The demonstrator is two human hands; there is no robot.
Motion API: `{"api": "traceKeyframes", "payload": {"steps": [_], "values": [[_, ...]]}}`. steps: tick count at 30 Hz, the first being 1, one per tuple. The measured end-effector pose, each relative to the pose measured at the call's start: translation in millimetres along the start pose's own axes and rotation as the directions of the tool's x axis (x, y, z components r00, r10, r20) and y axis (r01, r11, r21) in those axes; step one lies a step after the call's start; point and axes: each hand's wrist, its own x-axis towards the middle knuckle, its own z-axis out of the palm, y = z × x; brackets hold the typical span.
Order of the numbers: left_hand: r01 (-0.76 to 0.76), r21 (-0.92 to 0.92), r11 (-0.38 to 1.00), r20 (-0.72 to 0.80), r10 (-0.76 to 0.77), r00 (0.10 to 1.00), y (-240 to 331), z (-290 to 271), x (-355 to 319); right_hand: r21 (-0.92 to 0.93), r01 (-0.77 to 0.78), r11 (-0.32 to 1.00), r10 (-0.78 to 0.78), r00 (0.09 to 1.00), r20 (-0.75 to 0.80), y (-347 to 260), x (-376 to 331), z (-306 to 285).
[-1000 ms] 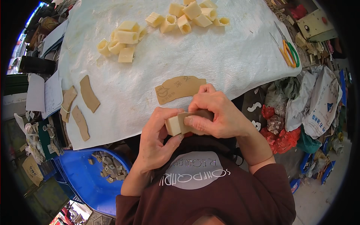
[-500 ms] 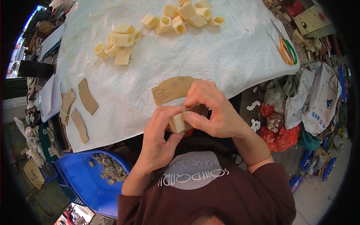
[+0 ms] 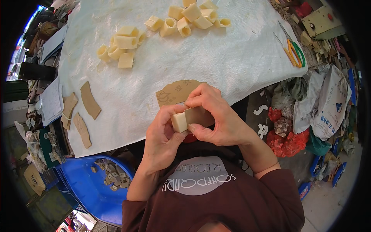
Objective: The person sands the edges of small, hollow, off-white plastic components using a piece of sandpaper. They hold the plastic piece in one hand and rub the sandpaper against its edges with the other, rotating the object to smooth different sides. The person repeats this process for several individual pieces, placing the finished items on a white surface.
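Observation:
In front of my chest, my left hand [image 3: 160, 135] grips a cream-coloured block [image 3: 179, 122] between thumb and fingers, one smooth face turned toward me. My right hand [image 3: 219, 118] pinches a piece of brown sandpaper [image 3: 199, 116], which lies against the block's right side. Whether the block is hollow cannot be seen. Just beyond my hands, a larger brown sheet [image 3: 174, 92] with a printed back lies on the table, partly covered by my right fingers. Several hollow cream blocks [image 3: 169, 27] are grouped at the far side, with another cluster [image 3: 126, 41] to their left.
A white sheet [image 3: 247, 50] covers the table. Torn brown strips [image 3: 90, 99] lie at left. Orange-and-green-handled scissors or pliers [image 3: 295, 52] rest near the right edge. Below left, a blue tub [image 3: 92, 193] holds small tan pieces. Plastic bags [image 3: 328, 102] crowd the right.
The block has turned and shifted slightly left, so more of its face shows. The sandpaper is more exposed between my hands, and my right hand has moved a little lower.

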Motion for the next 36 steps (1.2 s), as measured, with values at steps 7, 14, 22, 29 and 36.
{"api": "traceKeyframes", "payload": {"steps": [7, 14, 22, 29, 36], "values": [[0.004, 0.019, 1.000, 0.009, -0.004, 1.000, -3, -5, 4, -0.077, 0.101, 0.992, -0.102, 0.995, 0.000, 0, 4, 0], [-0.043, -0.161, 0.986, -0.109, 0.026, 0.994, 2, -3, 7, -0.303, 0.147, 0.941, -0.145, 0.989, 0.031, -11, 3, -1], [-0.276, 0.089, 0.957, -0.226, 0.289, 0.930, -6, -11, 7, -0.231, 0.302, 0.925, -0.348, 0.918, -0.193, -18, -30, 25], [-0.264, -0.131, 0.956, -0.166, 0.241, 0.956, -3, -6, 3, 0.961, -0.188, 0.200, 0.478, 0.876, 0.072, -3, -12, 41], [-0.277, -0.139, 0.951, -0.119, 0.261, 0.958, -15, -13, -3, 0.944, 0.001, 0.329, 0.212, 0.974, -0.075, 18, -13, 34]]}}
